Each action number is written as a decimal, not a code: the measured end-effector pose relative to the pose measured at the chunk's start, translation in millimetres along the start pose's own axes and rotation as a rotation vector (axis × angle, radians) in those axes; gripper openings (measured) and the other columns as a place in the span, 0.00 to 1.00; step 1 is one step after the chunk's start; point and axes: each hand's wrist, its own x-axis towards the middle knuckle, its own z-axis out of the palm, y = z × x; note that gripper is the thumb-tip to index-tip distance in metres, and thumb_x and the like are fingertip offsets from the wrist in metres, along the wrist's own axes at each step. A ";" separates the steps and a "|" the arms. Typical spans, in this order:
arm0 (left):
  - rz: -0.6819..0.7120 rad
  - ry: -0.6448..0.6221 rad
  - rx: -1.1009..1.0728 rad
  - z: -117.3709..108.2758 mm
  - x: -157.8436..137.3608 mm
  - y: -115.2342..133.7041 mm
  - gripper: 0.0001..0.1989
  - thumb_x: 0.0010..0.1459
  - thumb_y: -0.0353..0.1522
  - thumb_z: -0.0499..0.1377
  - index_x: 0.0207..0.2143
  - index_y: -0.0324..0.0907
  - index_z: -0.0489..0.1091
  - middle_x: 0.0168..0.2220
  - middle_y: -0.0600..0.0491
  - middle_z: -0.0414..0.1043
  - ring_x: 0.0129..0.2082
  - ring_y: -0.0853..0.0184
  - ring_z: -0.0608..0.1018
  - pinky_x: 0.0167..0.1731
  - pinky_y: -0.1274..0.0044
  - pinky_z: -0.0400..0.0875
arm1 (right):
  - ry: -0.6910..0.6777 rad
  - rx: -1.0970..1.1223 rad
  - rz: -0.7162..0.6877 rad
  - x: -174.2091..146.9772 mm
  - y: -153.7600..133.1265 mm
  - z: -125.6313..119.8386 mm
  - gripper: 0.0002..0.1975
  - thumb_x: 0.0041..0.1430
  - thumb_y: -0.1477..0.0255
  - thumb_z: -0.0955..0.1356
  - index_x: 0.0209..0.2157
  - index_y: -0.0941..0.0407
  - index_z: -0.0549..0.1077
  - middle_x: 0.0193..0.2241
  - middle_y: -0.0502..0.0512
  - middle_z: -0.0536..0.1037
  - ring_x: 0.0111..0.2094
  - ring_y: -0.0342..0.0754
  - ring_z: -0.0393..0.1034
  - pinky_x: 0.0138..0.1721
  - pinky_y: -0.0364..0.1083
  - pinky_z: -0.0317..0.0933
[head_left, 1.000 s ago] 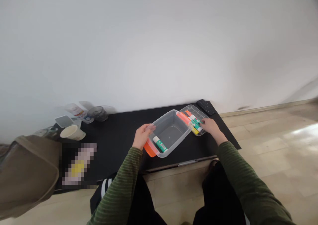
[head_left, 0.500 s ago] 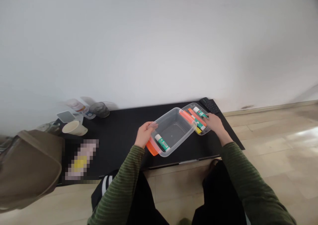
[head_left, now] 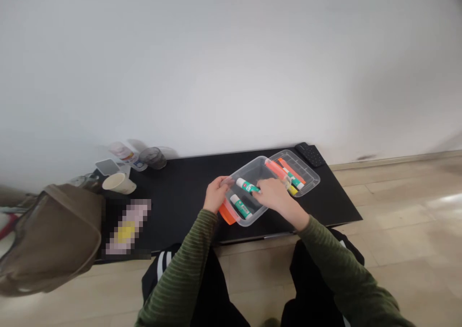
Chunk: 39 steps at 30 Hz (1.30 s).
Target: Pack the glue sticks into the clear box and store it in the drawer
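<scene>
My left hand (head_left: 217, 193) is closed on the left rim of a clear plastic box (head_left: 257, 217) with orange clips. Over the box, my right hand (head_left: 273, 192) grips the lower end of a green-and-white glue stick (head_left: 247, 186), its white cap pointing left. Below it, a second glue stick (head_left: 241, 207) lies in the box. To the right, partly behind the box, is the clear lid (head_left: 309, 177). On that lid rest another glue stick (head_left: 294, 178), an orange strip (head_left: 288, 167) and a yellow item (head_left: 292, 190), partly hidden.
A black keyboard-like object (head_left: 311, 155) lies at the table's far right corner. At the left stand a paper cup (head_left: 119, 183), a dark glass (head_left: 153, 158) and a white bottle (head_left: 128, 155). A brown bag (head_left: 68, 226) sits at the left edge of the black table (head_left: 187, 192).
My right hand has moved left from the lid to over the box, carrying a glue stick off the lid. My left hand stays on the box rim.
</scene>
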 end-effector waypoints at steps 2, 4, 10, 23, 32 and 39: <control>0.020 -0.002 0.031 -0.7 -0.6 0.1 0.14 0.47 0.32 0.59 0.38 0.41 0.75 0.39 0.47 0.80 0.44 0.57 0.80 0.47 0.67 0.72 | -0.073 -0.068 0.029 9.9 -7.7 9.0 0.17 0.59 0.64 0.65 0.42 0.59 0.78 0.41 0.67 0.80 0.43 0.59 0.75 0.40 0.50 0.65; 0.032 -0.004 0.059 -1.5 -0.8 -0.4 0.13 0.47 0.32 0.59 0.37 0.41 0.75 0.38 0.47 0.80 0.43 0.57 0.80 0.47 0.67 0.72 | -0.124 -0.102 0.043 17.5 -13.5 15.3 0.16 0.58 0.66 0.66 0.43 0.59 0.78 0.44 0.68 0.79 0.45 0.59 0.75 0.41 0.49 0.66; 0.054 0.006 0.086 -3.1 1.1 -3.9 0.15 0.46 0.29 0.57 0.37 0.42 0.75 0.39 0.48 0.80 0.43 0.59 0.80 0.46 0.68 0.73 | -0.177 -0.161 0.007 25.1 -25.3 24.1 0.14 0.56 0.69 0.67 0.42 0.57 0.79 0.45 0.66 0.79 0.45 0.59 0.75 0.41 0.51 0.68; 0.035 -0.020 0.067 -4.8 0.7 -3.7 0.17 0.44 0.27 0.56 0.39 0.42 0.75 0.40 0.48 0.80 0.44 0.59 0.80 0.48 0.67 0.72 | -0.328 -0.203 -0.147 33.2 -28.6 36.4 0.13 0.55 0.75 0.69 0.42 0.57 0.79 0.43 0.67 0.80 0.45 0.59 0.76 0.42 0.52 0.68; -0.004 -0.014 0.038 -0.3 -3.9 5.2 0.17 0.45 0.28 0.56 0.39 0.41 0.74 0.40 0.46 0.80 0.45 0.58 0.80 0.49 0.66 0.71 | 0.404 0.174 -0.102 18.2 12.3 -2.5 0.16 0.66 0.67 0.59 0.45 0.52 0.77 0.41 0.55 0.81 0.43 0.49 0.74 0.43 0.44 0.62; -0.019 -0.005 0.027 -0.5 -1.7 2.3 0.17 0.44 0.28 0.57 0.39 0.41 0.74 0.39 0.47 0.80 0.44 0.59 0.80 0.50 0.66 0.71 | 0.651 0.330 0.316 28.4 133.0 -8.0 0.17 0.63 0.67 0.61 0.46 0.55 0.76 0.38 0.57 0.81 0.39 0.50 0.74 0.41 0.45 0.62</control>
